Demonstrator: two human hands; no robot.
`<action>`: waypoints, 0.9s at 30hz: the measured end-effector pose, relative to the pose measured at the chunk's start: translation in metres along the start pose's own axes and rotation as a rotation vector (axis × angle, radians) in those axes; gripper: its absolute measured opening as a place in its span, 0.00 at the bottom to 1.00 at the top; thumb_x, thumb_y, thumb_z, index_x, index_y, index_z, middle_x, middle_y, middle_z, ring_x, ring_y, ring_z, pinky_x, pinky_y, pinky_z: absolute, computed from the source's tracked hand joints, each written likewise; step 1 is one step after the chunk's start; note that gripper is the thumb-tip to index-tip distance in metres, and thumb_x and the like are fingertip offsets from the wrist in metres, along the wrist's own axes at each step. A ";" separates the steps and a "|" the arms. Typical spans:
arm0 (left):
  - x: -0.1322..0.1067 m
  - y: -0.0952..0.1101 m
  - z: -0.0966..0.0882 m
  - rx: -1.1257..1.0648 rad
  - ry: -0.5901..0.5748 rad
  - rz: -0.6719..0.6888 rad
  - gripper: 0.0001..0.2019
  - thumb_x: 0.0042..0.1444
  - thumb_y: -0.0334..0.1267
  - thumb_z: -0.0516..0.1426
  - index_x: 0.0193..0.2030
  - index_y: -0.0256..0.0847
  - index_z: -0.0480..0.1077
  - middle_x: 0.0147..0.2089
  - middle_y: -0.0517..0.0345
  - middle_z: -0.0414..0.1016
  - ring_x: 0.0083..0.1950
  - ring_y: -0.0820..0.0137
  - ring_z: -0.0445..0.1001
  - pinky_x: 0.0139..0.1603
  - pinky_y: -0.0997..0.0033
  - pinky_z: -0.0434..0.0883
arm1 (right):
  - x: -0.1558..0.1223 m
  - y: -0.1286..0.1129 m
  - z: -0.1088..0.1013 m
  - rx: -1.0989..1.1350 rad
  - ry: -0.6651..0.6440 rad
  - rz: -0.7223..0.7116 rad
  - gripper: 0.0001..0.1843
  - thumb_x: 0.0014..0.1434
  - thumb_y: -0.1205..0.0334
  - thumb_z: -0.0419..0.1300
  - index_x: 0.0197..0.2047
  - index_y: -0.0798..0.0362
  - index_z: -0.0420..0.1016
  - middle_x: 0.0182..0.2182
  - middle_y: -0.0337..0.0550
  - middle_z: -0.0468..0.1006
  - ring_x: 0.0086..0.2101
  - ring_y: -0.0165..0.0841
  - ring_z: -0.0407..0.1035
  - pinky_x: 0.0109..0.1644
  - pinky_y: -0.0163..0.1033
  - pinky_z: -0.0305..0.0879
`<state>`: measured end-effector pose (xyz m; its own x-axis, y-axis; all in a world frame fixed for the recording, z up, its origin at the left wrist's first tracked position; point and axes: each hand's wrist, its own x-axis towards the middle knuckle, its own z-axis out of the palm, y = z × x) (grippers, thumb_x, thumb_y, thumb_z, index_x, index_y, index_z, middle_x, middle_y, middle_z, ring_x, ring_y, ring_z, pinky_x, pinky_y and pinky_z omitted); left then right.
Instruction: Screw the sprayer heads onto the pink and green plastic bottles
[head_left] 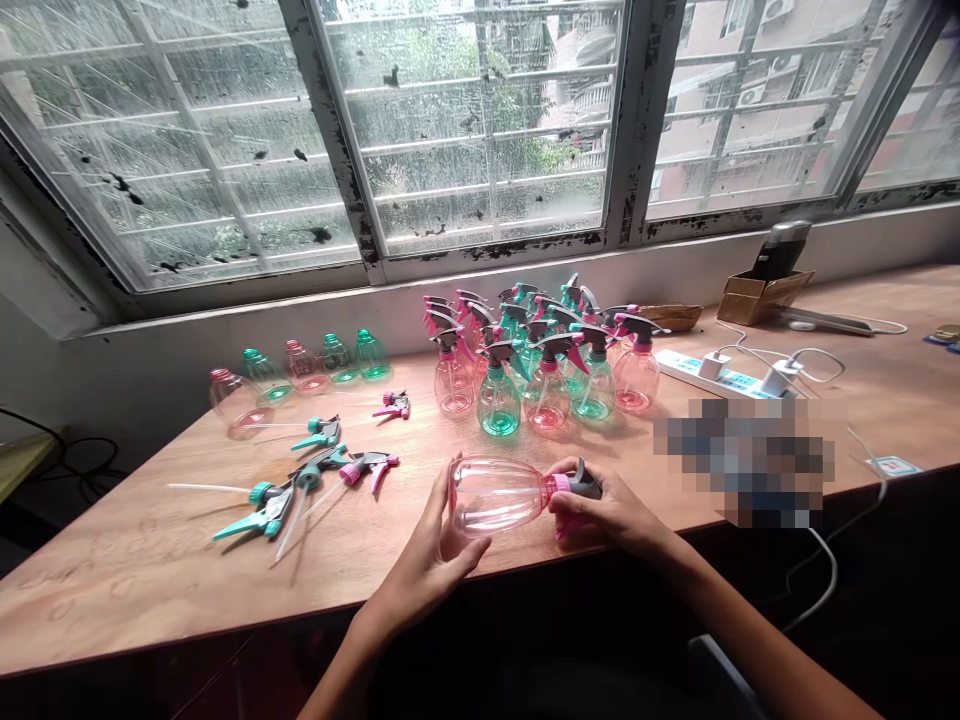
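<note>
A clear pink spray bottle lies sideways between my hands, just above the near edge of the table. Its base rests against the palm of my left hand, whose fingers and thumb curl around the bottom end. At the neck, my right hand grips the pink collar and the grey trigger head. The head sits on the bottle's neck; whether it is fully tightened I cannot tell. To the left lie several loose trigger heads, among them a green one and a pink one, with thin white tubes.
Several bottles with trigger heads, such as a green one, stand grouped behind my hands. Bottles without heads, such as a pink one, stand back left. A power strip with chargers, a cardboard box and a blurred patch are on the right.
</note>
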<state>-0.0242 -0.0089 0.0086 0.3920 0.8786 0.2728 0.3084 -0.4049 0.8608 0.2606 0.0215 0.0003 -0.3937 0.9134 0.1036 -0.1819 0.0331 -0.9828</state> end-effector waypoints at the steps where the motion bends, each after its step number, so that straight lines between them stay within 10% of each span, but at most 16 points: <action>1: 0.000 -0.001 0.000 0.003 0.016 0.017 0.42 0.68 0.42 0.59 0.79 0.56 0.36 0.82 0.51 0.36 0.82 0.54 0.35 0.79 0.46 0.39 | 0.000 0.000 0.000 -0.001 0.003 -0.001 0.24 0.57 0.48 0.74 0.46 0.53 0.71 0.27 0.41 0.83 0.26 0.37 0.78 0.33 0.41 0.77; 7: 0.001 0.000 0.003 -0.104 0.016 0.075 0.41 0.70 0.39 0.56 0.77 0.68 0.33 0.82 0.54 0.36 0.79 0.54 0.50 0.76 0.46 0.55 | 0.001 0.000 0.000 -0.017 0.004 -0.008 0.23 0.57 0.48 0.74 0.45 0.54 0.71 0.28 0.41 0.83 0.28 0.36 0.78 0.35 0.40 0.76; 18: 0.000 -0.006 -0.001 -0.019 0.023 0.089 0.39 0.70 0.38 0.55 0.78 0.64 0.35 0.82 0.55 0.35 0.82 0.54 0.37 0.78 0.43 0.40 | 0.001 0.001 0.000 -0.029 -0.004 0.003 0.24 0.57 0.47 0.74 0.46 0.54 0.71 0.28 0.40 0.82 0.28 0.37 0.79 0.35 0.42 0.77; 27: 0.000 0.005 0.003 -0.103 -0.017 0.051 0.46 0.68 0.39 0.59 0.77 0.67 0.28 0.81 0.52 0.38 0.79 0.56 0.49 0.76 0.46 0.53 | 0.000 0.000 0.000 -0.045 0.000 -0.006 0.25 0.55 0.45 0.74 0.44 0.53 0.72 0.30 0.41 0.82 0.28 0.38 0.79 0.34 0.42 0.77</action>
<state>-0.0200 -0.0113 0.0113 0.4195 0.8527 0.3112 0.1976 -0.4204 0.8856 0.2602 0.0217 0.0005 -0.3931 0.9129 0.1100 -0.1434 0.0572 -0.9880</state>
